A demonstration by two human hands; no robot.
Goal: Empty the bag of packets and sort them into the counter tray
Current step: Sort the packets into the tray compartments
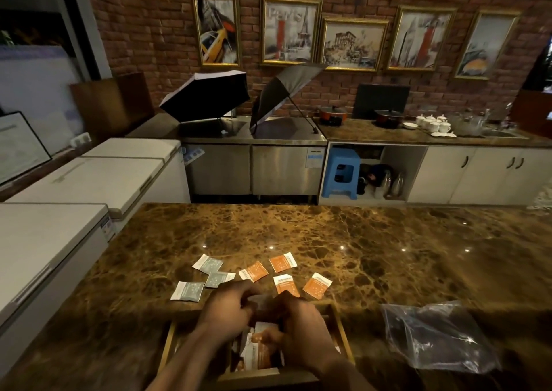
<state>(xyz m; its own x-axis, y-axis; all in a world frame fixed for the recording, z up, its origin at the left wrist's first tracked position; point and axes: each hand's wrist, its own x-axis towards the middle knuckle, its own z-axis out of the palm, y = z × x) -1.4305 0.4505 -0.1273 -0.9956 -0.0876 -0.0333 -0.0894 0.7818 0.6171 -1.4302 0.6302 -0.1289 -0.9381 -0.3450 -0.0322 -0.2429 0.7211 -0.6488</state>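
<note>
A wooden tray [167, 343] sits at the near edge of the marble counter, with orange packets [263, 352] standing in its middle compartment. Both hands are over it. My right hand [301, 328] pinches the top of those orange packets. My left hand [230, 307] is curled beside it, fingers bent toward the same spot; what it holds is hidden. Beyond the tray lie three grey packets [186, 291] on the left and several loose orange packets [282, 263] on the right. The clear plastic bag [439, 337] lies flat and crumpled to the right.
White chest freezers [50, 241] run along the left of the counter. Across the aisle stand a steel cabinet with two open umbrellas [206, 96], a blue stool [342, 171] and a back counter with pots and cups.
</note>
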